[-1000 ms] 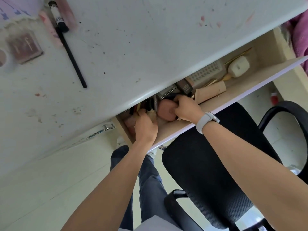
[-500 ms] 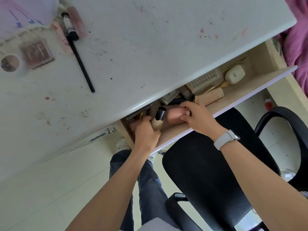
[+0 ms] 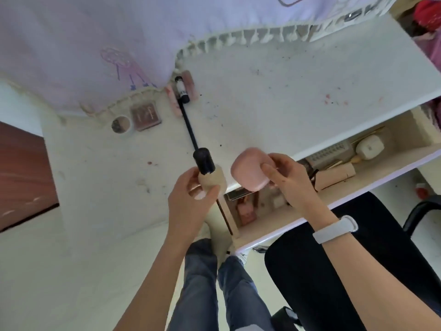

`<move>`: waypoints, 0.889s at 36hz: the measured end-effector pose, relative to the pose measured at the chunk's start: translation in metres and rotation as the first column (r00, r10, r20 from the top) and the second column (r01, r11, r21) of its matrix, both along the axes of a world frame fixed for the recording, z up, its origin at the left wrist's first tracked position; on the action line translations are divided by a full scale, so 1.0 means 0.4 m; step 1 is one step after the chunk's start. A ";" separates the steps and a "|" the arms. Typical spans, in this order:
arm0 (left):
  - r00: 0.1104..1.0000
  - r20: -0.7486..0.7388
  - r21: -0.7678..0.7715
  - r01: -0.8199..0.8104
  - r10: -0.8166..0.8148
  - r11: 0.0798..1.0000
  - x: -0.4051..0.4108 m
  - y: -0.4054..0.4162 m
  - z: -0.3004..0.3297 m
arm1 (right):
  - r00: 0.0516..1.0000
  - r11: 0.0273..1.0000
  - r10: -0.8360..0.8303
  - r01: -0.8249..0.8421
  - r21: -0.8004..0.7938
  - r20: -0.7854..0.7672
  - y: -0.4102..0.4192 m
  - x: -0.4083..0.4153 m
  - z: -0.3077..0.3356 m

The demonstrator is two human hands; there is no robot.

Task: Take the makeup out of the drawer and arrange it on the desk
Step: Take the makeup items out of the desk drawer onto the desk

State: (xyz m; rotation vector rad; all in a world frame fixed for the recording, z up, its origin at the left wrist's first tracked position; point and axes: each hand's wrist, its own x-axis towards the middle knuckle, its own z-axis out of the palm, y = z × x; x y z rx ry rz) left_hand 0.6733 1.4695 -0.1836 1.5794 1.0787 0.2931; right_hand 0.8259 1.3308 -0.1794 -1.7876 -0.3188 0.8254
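Observation:
My left hand (image 3: 188, 199) grips a beige foundation bottle (image 3: 211, 180) with a black cap, held above the desk's front edge. My right hand (image 3: 288, 180) holds a rounded pink case (image 3: 249, 172) just beside it. Below and to the right, the open drawer (image 3: 334, 199) still contains a beige tube (image 3: 334, 175), a white ridged box (image 3: 327, 152), a small white case (image 3: 370, 146) and a pink bottle (image 3: 245, 210). On the white desk (image 3: 286, 91) lie a long black brush (image 3: 188, 126), a black-and-white tube (image 3: 182, 89), pink tubes (image 3: 173, 103), a brown palette (image 3: 145, 114) and a small round pot (image 3: 121, 124).
A pale cloth with a fringed edge (image 3: 95, 44) covers the desk's back part. A black office chair (image 3: 334, 271) stands under my right arm, its armrest (image 3: 422, 211) to the right. My legs in jeans (image 3: 214, 283) are below. A dark brown panel (image 3: 23, 177) is at the left.
Both hands have lifted out of the drawer, the left with the foundation bottle and the right with the pink case, and now hold them above the desk edge. The view has tilted upward.

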 end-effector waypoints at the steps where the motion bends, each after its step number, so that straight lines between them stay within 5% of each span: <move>1: 0.999 0.010 0.019 -0.045 0.044 0.999 -0.014 0.032 0.007 | 1.000 1.000 -0.004 0.004 0.011 0.003 0.035 -0.010 0.001; 10: 0.952 -0.009 -0.104 -0.306 0.306 0.946 -0.129 0.281 -0.001 | 0.995 0.993 0.096 -0.094 -0.075 0.018 0.334 -0.122 -0.015; 19: 0.918 -0.104 -0.130 -0.394 0.383 0.910 -0.174 0.372 -0.045 | 0.991 0.979 0.097 -0.079 -0.186 0.089 0.491 -0.176 -0.053; 32: 0.929 -0.184 0.170 -0.291 0.320 0.942 -0.128 0.332 -0.037 | 0.895 0.927 0.246 -0.104 -0.360 0.373 0.485 -0.209 -0.075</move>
